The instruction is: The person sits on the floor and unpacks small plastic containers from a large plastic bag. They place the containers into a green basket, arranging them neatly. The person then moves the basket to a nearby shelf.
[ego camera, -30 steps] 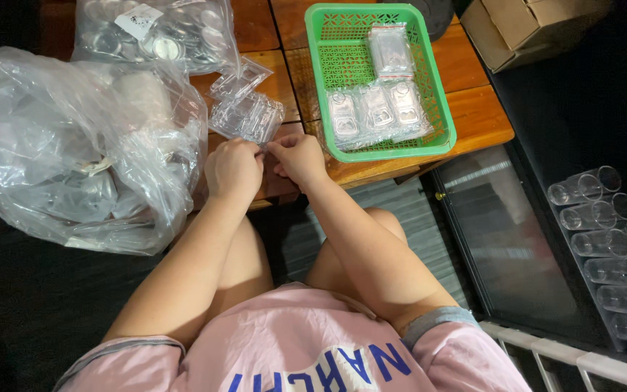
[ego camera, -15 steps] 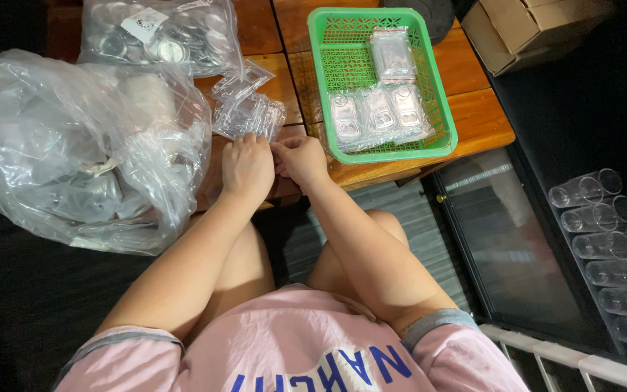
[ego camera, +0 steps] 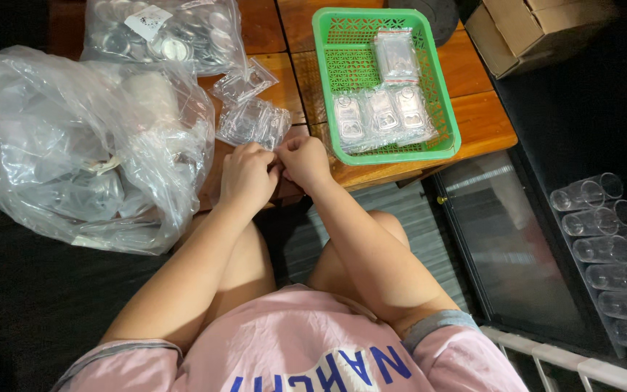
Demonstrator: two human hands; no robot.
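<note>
My left hand (ego camera: 244, 178) and my right hand (ego camera: 305, 161) are together at the near edge of the wooden table (ego camera: 484, 120), fingers curled and fingertips touching. Both pinch the near edge of a small clear packet (ego camera: 255, 122) of silvery pieces that lies just beyond the knuckles. What sits between the fingertips is hidden. A second small clear packet (ego camera: 243, 81) lies a little farther back. To the right stands a green plastic basket (ego camera: 444, 109) holding several sealed clear packets (ego camera: 379, 112).
A big crumpled clear plastic bag (ego camera: 74, 145) fills the left side. A clear bag of round silvery lids (ego camera: 161, 33) lies at the back. A cardboard box (ego camera: 531, 29) is at the far right, and clear plastic tubes (ego camera: 604, 247) lie on the floor to the right.
My left hand has closed in against my right hand, both drifting slightly toward me. The packets and basket have not moved.
</note>
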